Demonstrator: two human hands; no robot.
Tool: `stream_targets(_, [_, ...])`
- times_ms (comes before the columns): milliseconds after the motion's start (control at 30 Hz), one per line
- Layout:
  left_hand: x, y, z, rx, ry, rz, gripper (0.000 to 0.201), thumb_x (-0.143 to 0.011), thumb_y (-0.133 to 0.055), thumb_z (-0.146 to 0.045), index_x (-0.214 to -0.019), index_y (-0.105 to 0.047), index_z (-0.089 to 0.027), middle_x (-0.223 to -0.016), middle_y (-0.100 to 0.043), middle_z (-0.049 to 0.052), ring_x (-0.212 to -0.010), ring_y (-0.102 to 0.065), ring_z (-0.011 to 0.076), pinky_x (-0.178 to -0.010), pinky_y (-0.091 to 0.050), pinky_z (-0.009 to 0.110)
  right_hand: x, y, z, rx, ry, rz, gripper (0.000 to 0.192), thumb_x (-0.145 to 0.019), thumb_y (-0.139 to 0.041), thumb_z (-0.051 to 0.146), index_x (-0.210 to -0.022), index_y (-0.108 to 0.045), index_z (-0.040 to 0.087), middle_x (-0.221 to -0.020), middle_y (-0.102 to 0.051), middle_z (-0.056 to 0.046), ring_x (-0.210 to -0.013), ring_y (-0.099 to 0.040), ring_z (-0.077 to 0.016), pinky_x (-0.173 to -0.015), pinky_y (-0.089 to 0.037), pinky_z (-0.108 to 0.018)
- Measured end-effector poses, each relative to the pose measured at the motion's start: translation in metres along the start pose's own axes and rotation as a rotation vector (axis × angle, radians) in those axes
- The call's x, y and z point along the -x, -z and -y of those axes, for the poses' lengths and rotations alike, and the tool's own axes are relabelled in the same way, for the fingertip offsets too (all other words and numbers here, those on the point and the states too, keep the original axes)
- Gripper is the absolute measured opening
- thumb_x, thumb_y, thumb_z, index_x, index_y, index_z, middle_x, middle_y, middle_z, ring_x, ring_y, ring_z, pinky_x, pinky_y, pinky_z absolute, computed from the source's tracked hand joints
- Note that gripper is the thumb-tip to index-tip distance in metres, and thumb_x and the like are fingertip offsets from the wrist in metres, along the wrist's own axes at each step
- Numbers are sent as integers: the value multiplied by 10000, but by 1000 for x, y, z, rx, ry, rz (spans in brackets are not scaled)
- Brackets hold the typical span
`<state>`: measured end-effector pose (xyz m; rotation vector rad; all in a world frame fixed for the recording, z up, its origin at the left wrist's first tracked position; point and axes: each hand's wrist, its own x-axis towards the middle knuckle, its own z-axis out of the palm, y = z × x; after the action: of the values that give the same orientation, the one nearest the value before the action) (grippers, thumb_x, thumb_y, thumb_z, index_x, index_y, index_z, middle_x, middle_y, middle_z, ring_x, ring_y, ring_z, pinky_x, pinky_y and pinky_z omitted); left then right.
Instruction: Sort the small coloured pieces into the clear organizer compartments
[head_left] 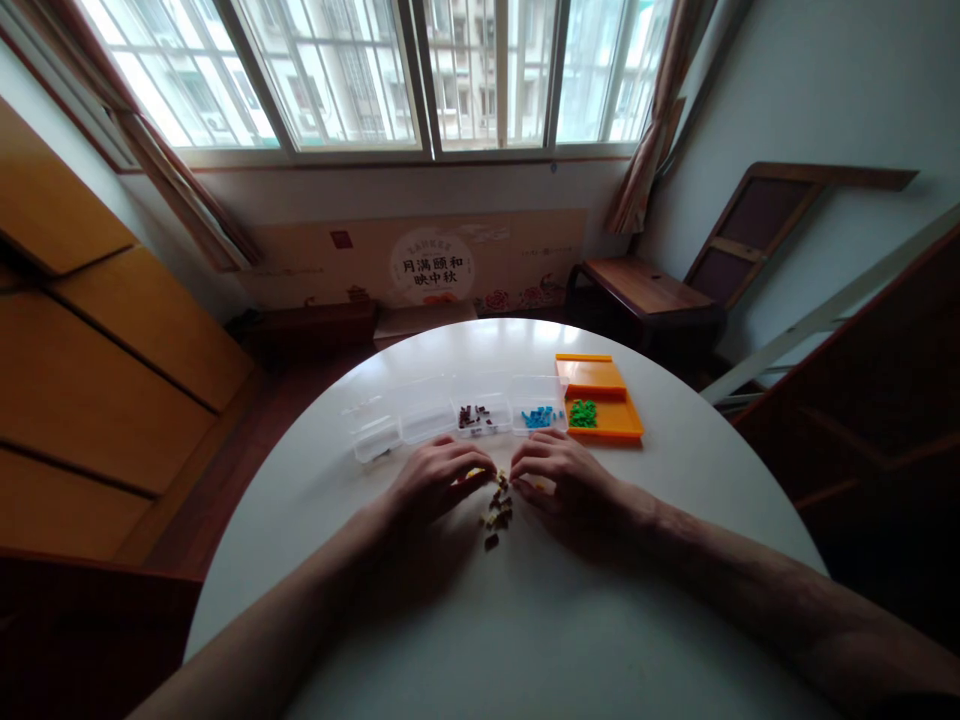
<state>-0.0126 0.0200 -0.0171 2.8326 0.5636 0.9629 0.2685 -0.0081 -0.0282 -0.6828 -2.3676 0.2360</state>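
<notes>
White table [525, 620], curled hands [499, 480] touching small pieces [496, 510]

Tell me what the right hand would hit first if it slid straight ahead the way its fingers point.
The right hand points left toward the small pile of dark pieces, so it would likely meet those first, then the left hand just beyond. Depth is hard to judge.

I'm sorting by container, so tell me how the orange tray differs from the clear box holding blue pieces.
The orange tray is opaque, wider and open; the clear box is transparent and smaller. The tray holds green pieces; the box holds blue pieces. Both sit side by side on the white table.
</notes>
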Motion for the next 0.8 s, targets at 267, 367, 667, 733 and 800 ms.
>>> stream_targets(267, [0, 1, -2, 55, -13, 31, 158, -1109, -634, -298, -1040, -750, -215, -953, -843, 13, -781, -769, 137, -831, -512, 307, -1, 0, -1, -12, -2, -16, 69, -1023, -692, 215, -994, -748, 243, -1025, -804, -24, -936, -691, -206, -931, -491, -394])
stream_targets(367, [-1, 1, -2, 66, -16, 43, 154, -1114, -619, -272, -1060, -752, -215, -943, -845, 9, -783, -778, 133, -840, -512, 306, -2, 1, 0, -6, 4, -26, 63, -1013, -694, 208, -1003, -747, 240, -1014, -801, -19, -925, -694, -204, -939, -493, -392])
stream_targets(667, [-5, -5, -9, 121, 65, -5, 138, -1098, -651, -287, -1077, -773, -225, -907, -839, 14, -743, -768, 132, -832, -519, 301, 0, -3, -4, -8, 20, -98, 127, -1014, -769, 358, -1057, -732, 245, -994, -808, -22, -928, -728, -209, -936, -508, -381])
stream_targets(733, [-7, -6, -13, 143, 82, -20, 129, -1090, -668, -296, -1067, -773, -225, -867, -826, 1, -717, -751, 128, -814, -515, 296, 0, -4, -5, -2, 28, -113, 152, -1025, -767, 391, -1050, -730, 246, -985, -808, -21, -927, -729, -210, -923, -509, -374])
stream_targets(800, [-9, -7, -16, 156, 94, -30, 129, -1084, -677, -301, -1052, -772, -221, -846, -816, -3, -711, -742, 128, -798, -515, 291, 0, -4, -6, 6, 31, -125, 153, -1043, -750, 397, -1040, -727, 245, -974, -807, -19, -918, -726, -206, -912, -509, -368])
